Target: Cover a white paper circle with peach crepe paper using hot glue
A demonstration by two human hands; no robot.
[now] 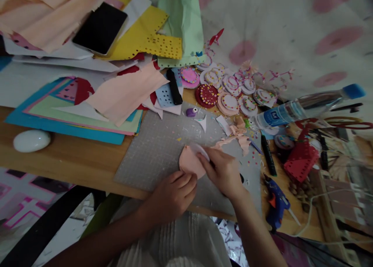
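Object: peach disc (189,163), a thin round cut-out that lies flat on the cutting mat (154,150), near the mat's front edge and right of its middle.
Overlay: a white slip (202,150) rests on the disc's far rim, partly under the fingers.
Handling: judged very light, soft and bendable, like craft foam or thick paper. It likely creases if pinched hard and slides on the smooth mat unless pressed down.
Where to hold: best taken at the rim, with flat fingertips on the face to pin it.
Left hand (175,191): at the mat's front edge, palm down and fingers curled, with the fingertips closed on the disc's near rim.
Right hand (223,171): just right of the disc, wrist bent inward, fingers bunched on the disc's right rim at the white slip. Whether it also holds a tool cannot be told.
Hands together: close, almost touching, one on either side of the disc.
Surroundings: peach scraps (237,136) on the mat's right part; a blue glue gun (275,201) off the mat's right front corner; decorated discs (230,90) beyond the mat's far right corner.
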